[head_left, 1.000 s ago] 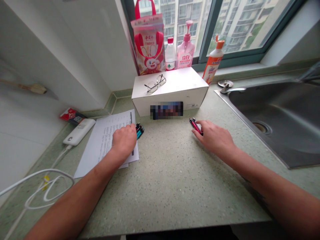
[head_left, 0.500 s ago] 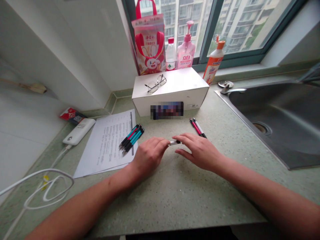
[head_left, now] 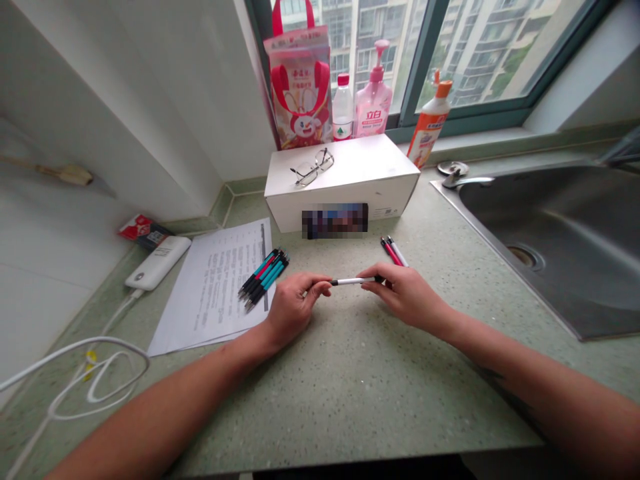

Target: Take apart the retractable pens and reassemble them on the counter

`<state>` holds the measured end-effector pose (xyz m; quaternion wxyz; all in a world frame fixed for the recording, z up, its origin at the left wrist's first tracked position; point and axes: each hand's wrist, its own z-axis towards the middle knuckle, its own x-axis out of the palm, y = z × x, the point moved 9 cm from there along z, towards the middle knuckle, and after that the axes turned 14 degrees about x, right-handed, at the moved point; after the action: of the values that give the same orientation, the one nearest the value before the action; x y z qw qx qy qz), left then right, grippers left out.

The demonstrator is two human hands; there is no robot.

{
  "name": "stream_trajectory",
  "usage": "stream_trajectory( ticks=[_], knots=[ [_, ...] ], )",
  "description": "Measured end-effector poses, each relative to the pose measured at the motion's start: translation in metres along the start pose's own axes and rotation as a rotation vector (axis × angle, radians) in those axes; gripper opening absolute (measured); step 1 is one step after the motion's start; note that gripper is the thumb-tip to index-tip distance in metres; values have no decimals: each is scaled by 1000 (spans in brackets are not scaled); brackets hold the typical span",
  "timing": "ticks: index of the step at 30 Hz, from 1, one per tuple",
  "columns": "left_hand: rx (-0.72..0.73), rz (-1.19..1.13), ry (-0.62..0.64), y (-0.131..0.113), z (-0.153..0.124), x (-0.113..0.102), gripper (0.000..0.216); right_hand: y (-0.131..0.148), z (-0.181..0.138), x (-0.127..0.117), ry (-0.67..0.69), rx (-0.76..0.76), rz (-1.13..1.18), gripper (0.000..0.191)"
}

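A white pen point(head_left: 354, 281) with black ends lies level between my two hands, just above the counter. My left hand point(head_left: 299, 301) pinches its left end between thumb and fingers. Around the black right end, the fingers of my right hand point(head_left: 403, 291) are closed. Beyond my right hand, a red pen point(head_left: 391, 251) and another white pen point(head_left: 398, 252) lie side by side, their near ends hidden by the hand. To the left of my left hand, a bundle of teal, black and red pens point(head_left: 265, 279) rests on printed paper sheets point(head_left: 200, 293).
A white box point(head_left: 345, 167) with glasses point(head_left: 313, 168) on top stands behind my hands. On the right is a steel sink point(head_left: 560, 267). A white power bank point(head_left: 158, 263) and its cable point(head_left: 100, 360) lie left. Bottles and a red bag point(head_left: 301, 93) line the window.
My right hand has closed on the pen's right end. More of the pen now shows, as my left hand has shifted slightly left along it.
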<state>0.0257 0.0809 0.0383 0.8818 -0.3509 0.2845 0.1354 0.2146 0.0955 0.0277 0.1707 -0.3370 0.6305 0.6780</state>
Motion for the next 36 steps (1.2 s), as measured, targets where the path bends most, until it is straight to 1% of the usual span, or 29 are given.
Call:
stream_trajectory(
  ticks=[2,4,6,8,10,11,13,14,15,17,19,20,21,23,24,25,29,32,33,36],
  knots=[
    [-68,-41,34,5,-3,5,29,2,-1,-1,-30,-24,-21,15],
    [-97,-52,43,7,-4,7,30,3,-1,2,-3,-19,-34,20],
    [-64,-40,34,4,-3,7,28,1,0,9,63,18,-53,27],
    [0,-18,24,-2,-1,6,26,0,0,16,123,43,-78,31],
    [52,1,21,-6,0,6,26,1,-1,19,142,28,-76,34],
    [65,9,18,-7,0,5,26,3,-1,19,134,8,-58,33],
    [73,15,12,-8,0,4,24,6,-1,16,97,-27,-5,23],
    [78,15,10,-8,0,4,22,6,-2,15,85,-30,20,20],
    [85,14,7,-8,0,4,20,5,-2,15,88,-19,37,20],
    [106,9,6,-8,0,4,16,1,-2,22,153,33,37,25],
    [124,3,5,-10,0,5,13,-1,-3,30,225,74,10,33],
    [127,-1,5,-10,0,5,13,0,-3,31,232,75,5,35],
    [126,-6,6,-10,0,5,13,1,-3,30,215,63,14,33],
    [122,-10,6,-10,0,5,13,5,-3,24,143,31,62,24],
    [120,-11,6,-10,0,5,13,6,-3,22,119,24,85,23],
    [120,-12,7,-10,0,5,13,6,-3,22,119,28,97,24],
    [140,-15,7,-13,1,5,12,3,-4,30,200,62,67,31],
    [140,-14,5,-14,1,4,11,3,-3,23,124,51,97,23],
    [138,-14,7,-14,2,4,11,3,-3,22,114,58,104,26],
    [144,-24,6,-15,1,5,11,1,-4,28,181,85,67,29]
  ],
)
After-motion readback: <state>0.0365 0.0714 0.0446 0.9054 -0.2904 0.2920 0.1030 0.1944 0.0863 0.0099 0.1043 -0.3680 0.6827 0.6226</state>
